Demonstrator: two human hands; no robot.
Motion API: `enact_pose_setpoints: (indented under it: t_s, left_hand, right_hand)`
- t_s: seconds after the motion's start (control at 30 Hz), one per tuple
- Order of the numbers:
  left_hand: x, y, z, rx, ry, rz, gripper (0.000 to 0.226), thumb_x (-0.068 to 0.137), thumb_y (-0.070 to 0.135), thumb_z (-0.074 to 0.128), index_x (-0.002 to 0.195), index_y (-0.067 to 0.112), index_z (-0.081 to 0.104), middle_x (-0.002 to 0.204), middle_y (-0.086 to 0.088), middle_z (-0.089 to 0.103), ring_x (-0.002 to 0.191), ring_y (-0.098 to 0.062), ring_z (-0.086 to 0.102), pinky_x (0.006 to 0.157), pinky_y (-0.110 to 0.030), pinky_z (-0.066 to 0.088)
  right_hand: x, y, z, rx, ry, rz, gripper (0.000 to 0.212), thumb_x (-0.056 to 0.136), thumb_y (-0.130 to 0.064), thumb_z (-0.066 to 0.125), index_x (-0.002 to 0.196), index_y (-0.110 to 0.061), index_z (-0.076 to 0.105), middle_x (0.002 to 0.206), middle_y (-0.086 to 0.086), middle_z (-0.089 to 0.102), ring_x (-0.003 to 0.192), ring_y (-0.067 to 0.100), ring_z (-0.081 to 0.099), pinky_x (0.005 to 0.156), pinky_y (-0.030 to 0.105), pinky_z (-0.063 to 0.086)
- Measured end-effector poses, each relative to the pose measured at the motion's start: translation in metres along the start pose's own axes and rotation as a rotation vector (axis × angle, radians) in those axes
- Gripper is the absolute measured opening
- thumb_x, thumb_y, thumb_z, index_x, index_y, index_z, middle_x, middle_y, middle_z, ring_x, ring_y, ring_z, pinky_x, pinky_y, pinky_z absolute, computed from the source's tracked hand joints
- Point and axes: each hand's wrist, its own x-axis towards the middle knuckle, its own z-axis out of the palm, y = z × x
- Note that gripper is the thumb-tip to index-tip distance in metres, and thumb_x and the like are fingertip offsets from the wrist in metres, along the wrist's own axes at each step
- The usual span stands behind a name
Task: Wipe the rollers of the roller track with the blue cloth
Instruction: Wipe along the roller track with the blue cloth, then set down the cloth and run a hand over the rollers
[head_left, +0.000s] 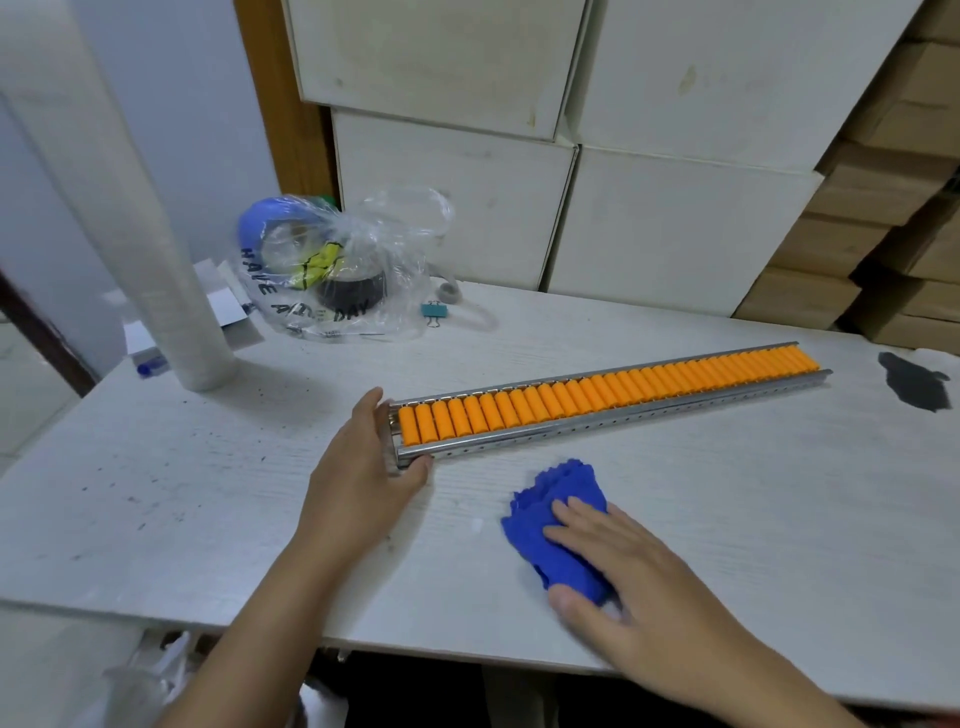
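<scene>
head view: left hand (363, 462) grips roller track (608, 397) end; right hand (618, 566) flat on blue cloth (545, 519).

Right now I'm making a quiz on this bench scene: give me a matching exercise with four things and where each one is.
Things:
1. blue cloth
2. roller track
3. binder clip
4. film roll

Places:
A. standing upright at the table's left rear
B. under the right hand, in front of the track
C. beside the clear plastic bag
D. lying across the table, near end held by the left hand

Pairs: 1-B, 2-D, 3-C, 4-A
</scene>
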Motion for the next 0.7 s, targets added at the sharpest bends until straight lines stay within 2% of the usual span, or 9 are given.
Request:
enact_pose_setpoints:
  t_s: [0.07, 0.13, 0.23, 0.3, 0.33, 0.4, 0.47, 0.57, 0.7]
  left_hand:
    - [0.0, 0.0, 0.0, -0.002, -0.001, 0.0, 0.088, 0.079, 0.038, 0.069, 0.149, 0.027, 0.017, 0.145, 0.012, 0.046, 0.129, -0.015, 0.046, 0.098, -0.036, 0.039]
    - [0.0, 0.0, 0.0, 0.007, -0.003, 0.001, 0.087, 0.079, 0.037, 0.069, 0.149, 0.027, 0.018, 0.144, 0.011, 0.047, 0.127, -0.016, 0.047, 0.097, -0.035, 0.04]
    - [0.001, 0.0, -0.001, 0.001, 0.006, -0.001, 0.088, 0.077, 0.037, 0.071, 0.147, 0.026, 0.02, 0.142, 0.011, 0.049, 0.123, -0.016, 0.05, 0.091, -0.033, 0.042]
    - [0.002, 0.0, -0.001, -0.014, 0.013, -0.009, 0.088, 0.075, 0.039, 0.072, 0.147, 0.025, 0.022, 0.14, 0.012, 0.05, 0.122, -0.015, 0.051, 0.088, -0.031, 0.041]
    - [0.001, 0.0, -0.001, -0.018, 0.013, -0.011, 0.089, 0.075, 0.039, 0.073, 0.146, 0.026, 0.022, 0.14, 0.012, 0.05, 0.122, -0.014, 0.051, 0.088, -0.031, 0.041]
    - [0.001, 0.0, -0.001, -0.012, 0.011, -0.007, 0.087, 0.076, 0.038, 0.072, 0.147, 0.026, 0.022, 0.141, 0.011, 0.049, 0.123, -0.013, 0.05, 0.091, -0.032, 0.042]
    - [0.001, 0.0, -0.001, -0.007, 0.01, -0.003, 0.086, 0.077, 0.037, 0.071, 0.147, 0.027, 0.022, 0.141, 0.01, 0.049, 0.124, -0.014, 0.049, 0.094, -0.034, 0.043]
    - [0.0, -0.001, -0.001, -0.012, 0.009, 0.0, 0.086, 0.077, 0.037, 0.072, 0.147, 0.027, 0.023, 0.142, 0.01, 0.049, 0.124, -0.015, 0.049, 0.095, -0.035, 0.043]
    - [0.001, -0.001, -0.002, -0.025, -0.004, -0.006, 0.087, 0.076, 0.037, 0.072, 0.147, 0.026, 0.023, 0.141, 0.011, 0.048, 0.126, -0.014, 0.048, 0.093, -0.031, 0.04]
  right_hand:
    - [0.01, -0.017, -0.009, 0.215, 0.161, 0.049, 0.044, 0.081, -0.071, 0.037, 0.114, -0.048, 0.056, 0.13, -0.043, 0.034, 0.124, -0.025, 0.023, 0.106, 0.008, 0.018]
    - [0.031, -0.033, -0.016, 0.361, 0.335, 0.064, 0.025, 0.088, -0.041, 0.044, 0.106, -0.044, 0.061, 0.119, -0.037, 0.051, 0.118, -0.016, 0.042, 0.097, 0.004, 0.029]
    - [0.068, -0.062, -0.018, 0.307, 0.272, -0.042, 0.029, 0.094, -0.021, 0.046, 0.117, -0.03, 0.062, 0.124, -0.026, 0.053, 0.119, -0.013, 0.042, 0.098, 0.005, 0.029]
    - [0.088, -0.07, -0.013, 0.266, 0.209, -0.089, 0.036, 0.095, -0.024, 0.046, 0.13, -0.026, 0.053, 0.14, -0.016, 0.046, 0.129, -0.006, 0.034, 0.109, 0.019, 0.027]
    - [0.095, -0.07, -0.011, 0.247, 0.19, -0.076, 0.042, 0.096, -0.029, 0.045, 0.138, -0.026, 0.045, 0.149, -0.014, 0.035, 0.136, -0.002, 0.023, 0.114, 0.023, 0.019]
    - [0.107, -0.055, -0.006, 0.196, 0.201, 0.021, 0.055, 0.097, -0.039, 0.041, 0.148, -0.023, 0.025, 0.158, -0.01, 0.011, 0.138, -0.002, -0.001, 0.114, 0.026, 0.001]
    - [0.115, -0.034, -0.003, 0.116, 0.229, 0.16, 0.066, 0.097, -0.049, 0.034, 0.151, -0.019, 0.011, 0.16, -0.002, -0.004, 0.141, 0.004, -0.01, 0.114, 0.03, -0.007]
    - [0.117, -0.019, 0.01, -0.074, 0.158, 0.231, 0.074, 0.094, -0.059, 0.023, 0.151, -0.016, 0.004, 0.16, 0.004, -0.007, 0.144, 0.014, -0.013, 0.115, 0.035, -0.012]
    - [0.116, -0.045, 0.032, -0.132, 0.12, 0.054, 0.078, 0.09, -0.065, 0.014, 0.151, -0.018, 0.003, 0.16, 0.0, -0.005, 0.144, 0.011, -0.014, 0.117, 0.036, -0.01]
